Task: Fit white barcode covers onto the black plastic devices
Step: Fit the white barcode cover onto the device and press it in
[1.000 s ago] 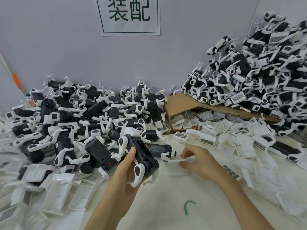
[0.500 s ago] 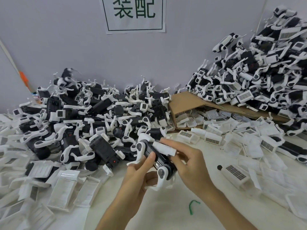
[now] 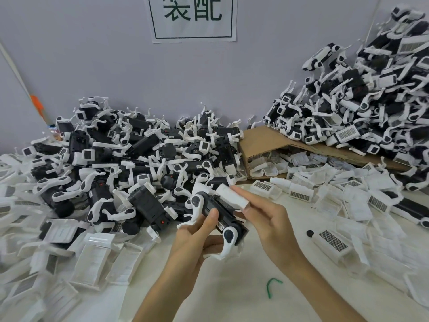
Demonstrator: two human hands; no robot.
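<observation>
Device (image 3: 209,204) you held in your left hand (image 3: 195,235): matt black plastic body, with smooth white plastic arms that had a faint sheen.
Cover (image 3: 232,196) you pinched in your right hand (image 3: 267,217): smooth, matt white plastic.
Loose covers (image 3: 97,259): thin, milky white plastic, and some had printed barcode panels.
Counter (image 3: 232,287): smooth, matt, off-white.
Box (image 3: 262,140): dull brown cardboard.
Sign (image 3: 193,17): matt white paper.
Wall (image 3: 116,66): smooth, matt pale grey.
Tie (image 3: 270,287): green, but you couldn't tell the material.
</observation>
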